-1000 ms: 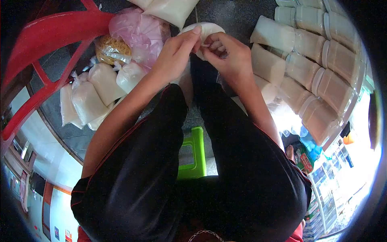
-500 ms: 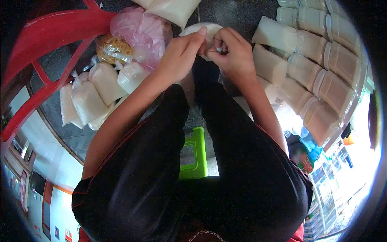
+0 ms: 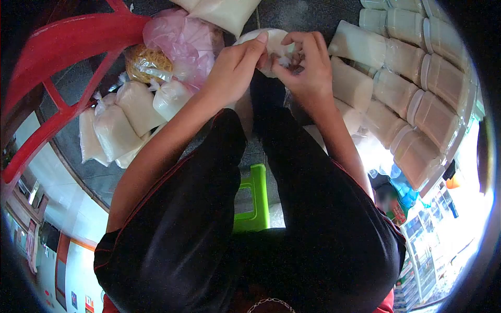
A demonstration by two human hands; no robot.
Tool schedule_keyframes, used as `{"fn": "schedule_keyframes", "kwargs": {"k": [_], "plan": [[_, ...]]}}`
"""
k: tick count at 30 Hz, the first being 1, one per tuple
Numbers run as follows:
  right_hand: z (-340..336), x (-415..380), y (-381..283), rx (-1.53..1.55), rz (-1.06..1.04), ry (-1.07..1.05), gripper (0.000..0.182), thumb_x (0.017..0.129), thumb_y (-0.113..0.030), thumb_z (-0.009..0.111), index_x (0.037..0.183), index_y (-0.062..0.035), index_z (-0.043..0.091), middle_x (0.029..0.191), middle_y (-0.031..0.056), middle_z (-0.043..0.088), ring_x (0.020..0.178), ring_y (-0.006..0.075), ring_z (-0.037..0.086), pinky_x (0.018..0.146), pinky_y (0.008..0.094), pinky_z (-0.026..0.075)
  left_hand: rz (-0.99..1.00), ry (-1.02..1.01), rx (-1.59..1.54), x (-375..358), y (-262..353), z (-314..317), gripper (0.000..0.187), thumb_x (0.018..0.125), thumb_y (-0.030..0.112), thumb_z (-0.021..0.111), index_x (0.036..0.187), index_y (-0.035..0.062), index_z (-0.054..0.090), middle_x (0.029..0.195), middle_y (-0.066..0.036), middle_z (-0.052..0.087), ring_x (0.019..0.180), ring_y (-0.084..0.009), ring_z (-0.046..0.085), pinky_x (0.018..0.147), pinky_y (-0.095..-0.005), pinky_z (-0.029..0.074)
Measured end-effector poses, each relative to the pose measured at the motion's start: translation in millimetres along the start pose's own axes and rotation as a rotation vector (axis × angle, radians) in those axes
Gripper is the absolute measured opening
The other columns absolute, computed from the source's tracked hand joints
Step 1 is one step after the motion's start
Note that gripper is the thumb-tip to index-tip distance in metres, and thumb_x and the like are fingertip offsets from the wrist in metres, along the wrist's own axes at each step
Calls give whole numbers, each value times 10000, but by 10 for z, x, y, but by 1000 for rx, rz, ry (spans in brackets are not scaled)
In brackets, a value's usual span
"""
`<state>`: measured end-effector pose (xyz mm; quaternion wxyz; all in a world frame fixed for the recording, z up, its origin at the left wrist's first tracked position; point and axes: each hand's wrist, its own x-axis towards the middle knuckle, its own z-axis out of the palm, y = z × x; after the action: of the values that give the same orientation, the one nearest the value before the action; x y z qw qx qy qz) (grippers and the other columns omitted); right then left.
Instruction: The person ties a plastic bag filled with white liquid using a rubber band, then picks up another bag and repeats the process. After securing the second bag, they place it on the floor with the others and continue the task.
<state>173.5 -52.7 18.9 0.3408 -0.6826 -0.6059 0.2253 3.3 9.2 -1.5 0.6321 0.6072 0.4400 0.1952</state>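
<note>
At the top centre, a clear plastic bag of white contents [image 3: 270, 37] sits on the dark floor between my hands. My left hand [image 3: 237, 68] is closed, thumb and fingers pinched at the bag's gathered neck. Beside it on the right, my right hand [image 3: 309, 65] has its fingers curled and spread apart around the bag's whitish plastic top; whether anything is between its fingertips is hard to make out. The lower part of the bag is partly hidden behind my hands.
Tied white bags [image 3: 117, 133] and a pink plastic bag [image 3: 182, 39] with yellow rubber bands [image 3: 148, 63] lie at the left, near a red chair [image 3: 78, 39]. Rows of packed bags [image 3: 404, 91] stand at the right. A green stool [image 3: 257, 198] shows between my legs.
My right hand's fingers have opened from a pinch and spread, showing whitish plastic between them. My left hand has stayed almost in place.
</note>
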Motion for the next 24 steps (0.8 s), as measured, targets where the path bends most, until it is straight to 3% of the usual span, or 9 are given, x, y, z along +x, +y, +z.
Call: {"fn": "schedule_keyframes", "kwargs": {"k": [2,8,12,15,17,18,21,22,24], "plan": [[-96,-29,-73,-35,129,-60,415,758,-180,818,1092,-92,589,982,114,574,870,315,640,711,421,562,7,-25,29,-6,-28,-5,594,1086,461,394,777,-1,604,649,-127,547,653,-248,556,674,-378,455],[-260,-65,-2,-419,11,-200,335,855,-325,766,1044,-76,647,908,113,614,852,340,660,694,437,554,76,-65,-53,-65,-93,21,432,1070,361,462,863,4,588,663,-120,525,644,-209,542,649,-357,440],[-255,19,-68,-394,57,-248,295,930,-354,684,968,-64,642,873,124,611,809,361,646,699,455,538,141,12,-62,-103,-51,-3,305,1038,266,519,907,-2,584,698,-112,547,655,-206,548,654,-347,446],[-273,94,-91,-221,133,-295,283,977,-311,624,924,-33,611,861,156,592,790,384,625,711,469,514,92,3,-36,-128,-107,-28,216,947,193,634,1008,-5,571,874,-126,612,813,-229,593,746,-355,467],[-278,126,-78,-5,115,-282,273,990,-254,608,878,-7,576,829,183,565,764,405,596,698,476,484,310,145,166,-132,-239,14,436,828,173,758,1150,-2,523,1132,-172,591,1031,-295,574,876,-390,463],[-269,121,-100,-3,108,-276,273,990,-254,608,878,-7,576,829,183,565,764,405,596,698,476,484,343,147,250,-141,-220,13,748,708,187,849,1309,-1,447,1303,-210,506,1192,-369,502,1016,-442,423],[-297,50,-226,17,121,-273,258,984,-202,616,852,10,551,800,193,544,751,407,581,684,466,467,469,287,374,-147,-138,74,924,656,224,898,1406,2,406,1345,-221,492,1253,-396,484,1094,-457,394],[-331,30,-280,61,81,-305,249,979,-181,621,842,12,542,798,194,543,745,410,574,678,465,464,442,236,393,-156,-136,67,1064,612,256,938,1471,4,362,1386,-231,491,1314,-415,466,1149,-473,351],[-428,11,-421,170,42,-346,221,975,-134,623,833,16,543,773,183,525,704,386,551,651,442,453,412,99,327,-178,-133,26,1093,602,275,950,1480,9,357,1405,-235,485,1326,-415,470,1147,-473,359]]}}
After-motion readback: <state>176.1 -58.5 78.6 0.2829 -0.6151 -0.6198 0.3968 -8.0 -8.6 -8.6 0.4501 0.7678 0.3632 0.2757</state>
